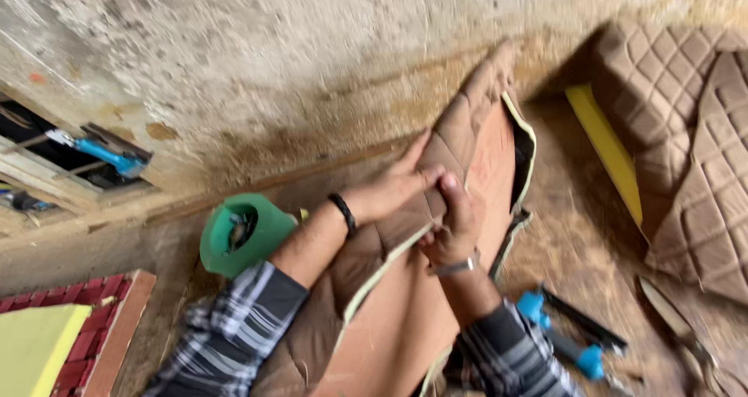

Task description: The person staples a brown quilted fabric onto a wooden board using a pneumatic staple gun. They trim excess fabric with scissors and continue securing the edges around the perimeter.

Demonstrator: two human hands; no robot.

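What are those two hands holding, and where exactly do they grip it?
Both the left hand and right hand hold the brown quilted upholstery cover at its folded, pale-lined edge.

green tub | blue tool | yellow foam strip | quilted brown cushions
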